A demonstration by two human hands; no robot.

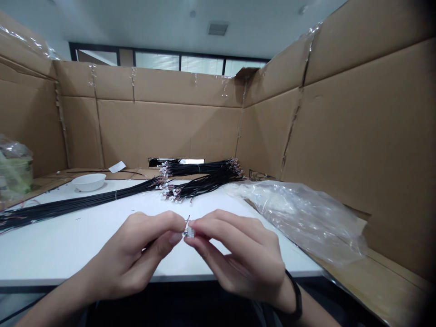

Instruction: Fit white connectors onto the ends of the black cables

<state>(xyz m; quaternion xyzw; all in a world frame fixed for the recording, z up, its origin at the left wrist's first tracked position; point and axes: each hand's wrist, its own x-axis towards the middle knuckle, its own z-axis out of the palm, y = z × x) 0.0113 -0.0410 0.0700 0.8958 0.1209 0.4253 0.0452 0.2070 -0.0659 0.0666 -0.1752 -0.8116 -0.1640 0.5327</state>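
Note:
My left hand (136, 254) and my right hand (238, 254) meet above the front edge of the white table (68, 245). Both pinch a small white plastic connector (189, 232) between thumb and forefinger, with a thin wire end sticking up from it. My right wrist wears a black band (297, 299). Bundles of black wires with small white connectors (200, 179) lie at the back of the table. A long black wire bundle (78, 204) stretches toward the left.
A white bowl (89, 181) stands at the back left. A crumpled clear plastic bag (299, 213) lies at the right. Another bag (13, 168) sits at the far left. Cardboard walls (357, 136) enclose the table on three sides.

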